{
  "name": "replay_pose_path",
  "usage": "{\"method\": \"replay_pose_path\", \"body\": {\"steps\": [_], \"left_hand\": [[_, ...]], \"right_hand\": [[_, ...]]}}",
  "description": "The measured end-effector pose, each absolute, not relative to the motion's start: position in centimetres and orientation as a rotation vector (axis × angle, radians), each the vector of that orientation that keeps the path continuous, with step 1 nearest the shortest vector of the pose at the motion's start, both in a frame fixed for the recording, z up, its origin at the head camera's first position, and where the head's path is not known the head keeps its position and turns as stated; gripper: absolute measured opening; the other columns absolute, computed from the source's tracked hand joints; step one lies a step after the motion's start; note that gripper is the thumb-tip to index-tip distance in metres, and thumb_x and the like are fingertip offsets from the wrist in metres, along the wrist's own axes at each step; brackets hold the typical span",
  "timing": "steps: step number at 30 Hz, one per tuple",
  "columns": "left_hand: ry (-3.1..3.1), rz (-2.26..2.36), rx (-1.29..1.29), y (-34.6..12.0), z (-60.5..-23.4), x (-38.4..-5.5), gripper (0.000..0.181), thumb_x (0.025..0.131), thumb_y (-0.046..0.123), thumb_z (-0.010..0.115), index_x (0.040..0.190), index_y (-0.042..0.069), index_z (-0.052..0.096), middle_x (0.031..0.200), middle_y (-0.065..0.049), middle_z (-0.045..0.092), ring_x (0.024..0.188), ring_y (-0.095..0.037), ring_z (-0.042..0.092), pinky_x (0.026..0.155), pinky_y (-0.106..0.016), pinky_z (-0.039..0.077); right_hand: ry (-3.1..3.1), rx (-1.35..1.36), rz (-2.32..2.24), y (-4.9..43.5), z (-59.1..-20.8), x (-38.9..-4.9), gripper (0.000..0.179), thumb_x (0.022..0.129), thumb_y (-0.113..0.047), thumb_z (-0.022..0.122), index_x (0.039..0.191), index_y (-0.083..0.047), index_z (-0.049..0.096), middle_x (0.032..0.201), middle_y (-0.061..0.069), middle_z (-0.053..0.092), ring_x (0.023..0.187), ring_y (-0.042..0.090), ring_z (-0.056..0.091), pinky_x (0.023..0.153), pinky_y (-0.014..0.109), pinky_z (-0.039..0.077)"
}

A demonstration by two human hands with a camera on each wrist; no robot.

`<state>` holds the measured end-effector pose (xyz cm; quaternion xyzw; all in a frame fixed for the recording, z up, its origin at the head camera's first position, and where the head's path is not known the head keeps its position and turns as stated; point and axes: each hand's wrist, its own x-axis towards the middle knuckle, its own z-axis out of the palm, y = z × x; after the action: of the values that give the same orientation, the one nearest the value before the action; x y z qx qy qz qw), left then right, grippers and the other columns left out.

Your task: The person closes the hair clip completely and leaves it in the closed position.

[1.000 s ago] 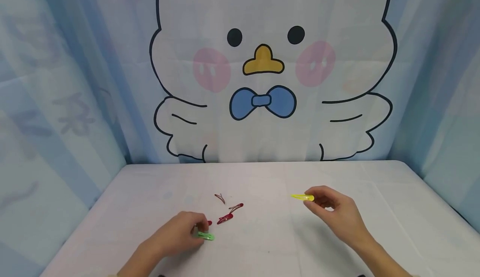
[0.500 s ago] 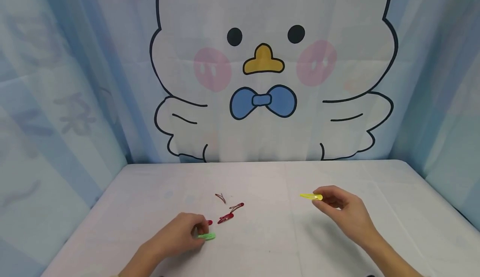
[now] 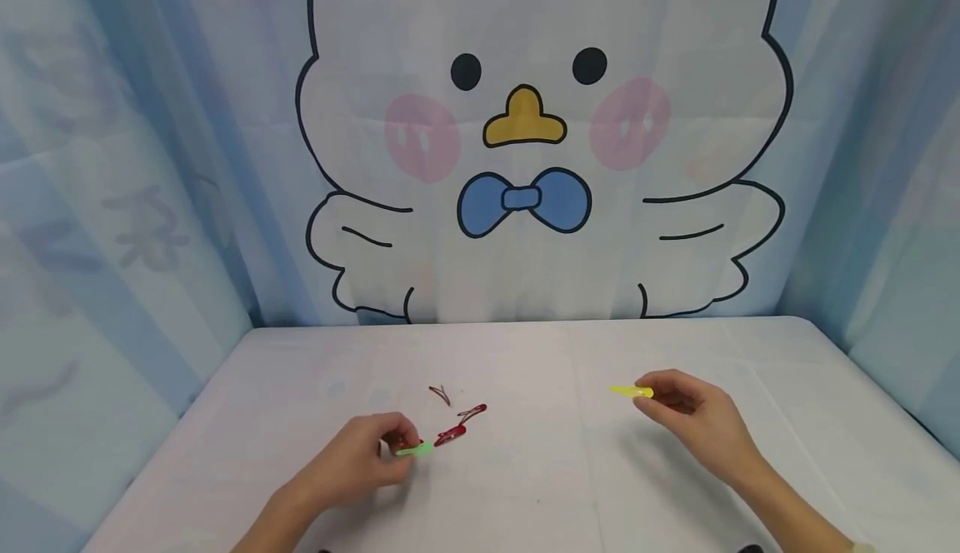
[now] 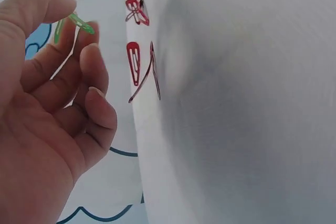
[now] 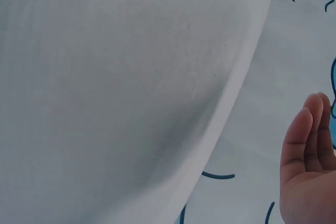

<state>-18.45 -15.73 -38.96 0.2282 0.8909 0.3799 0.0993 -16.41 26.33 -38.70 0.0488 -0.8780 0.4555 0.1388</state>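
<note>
My left hand (image 3: 375, 457) pinches a green snap hair clip (image 3: 417, 449) between thumb and fingers, above the left part of the table. In the left wrist view the green clip (image 4: 80, 23) stands open, its two arms spread apart. Over the right side of the table my right hand (image 3: 697, 420) holds a yellow hair clip (image 3: 632, 391) at its rounded end, the narrow end pointing left. The right wrist view catches only part of the right hand (image 5: 307, 161), without the clip. Just beyond the left hand lie several red hair clips (image 3: 451, 435).
The red clips (image 4: 134, 64) lie loosely grouped, some with their arms spread. A white cloth covers the table (image 3: 540, 470). Behind it hangs a curtain (image 3: 525, 270) printed with a cartoon bird, and blue curtains (image 3: 112, 245) flank both sides.
My left hand has risen slightly with the green clip, which now overlaps the nearest red clip in the head view. The right hand has moved to the right with the yellow clip.
</note>
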Motion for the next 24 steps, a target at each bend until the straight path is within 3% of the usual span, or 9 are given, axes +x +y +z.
{"method": "replay_pose_path", "body": {"steps": [9,17,24], "left_hand": [[2.6,1.204,0.708,-15.2,-38.7,-18.2,0.017,0.085,0.004,0.075,0.098,0.011,0.067,0.091,0.003,0.065,0.081,-0.016,0.059,0.069,-0.026,0.049],[2.621,1.226,0.741,-15.0,-38.3,-18.0,0.016,0.086,0.004,0.075,0.098,0.011,0.068,0.092,0.003,0.066,0.079,-0.013,0.058,0.07,-0.026,0.05],[2.641,1.224,0.748,-14.5,-37.9,-17.8,0.015,0.087,0.005,0.074,0.098,0.013,0.069,0.09,0.007,0.066,0.079,-0.013,0.057,0.071,-0.026,0.05]], "right_hand": [[-2.761,0.086,1.224,27.6,-38.8,-17.7,0.028,0.091,-0.021,0.077,0.114,-0.006,0.071,0.1,0.004,0.066,0.085,0.019,0.059,0.069,0.025,0.052],[-2.88,0.127,1.21,28.2,-39.5,-19.0,0.02,0.088,-0.019,0.079,0.105,-0.009,0.073,0.089,0.0,0.063,0.081,0.019,0.056,0.066,0.028,0.047],[-2.92,0.105,1.192,28.6,-40.2,-19.5,0.022,0.088,-0.02,0.079,0.105,-0.008,0.073,0.092,0.0,0.066,0.083,0.018,0.057,0.068,0.03,0.048]]}}
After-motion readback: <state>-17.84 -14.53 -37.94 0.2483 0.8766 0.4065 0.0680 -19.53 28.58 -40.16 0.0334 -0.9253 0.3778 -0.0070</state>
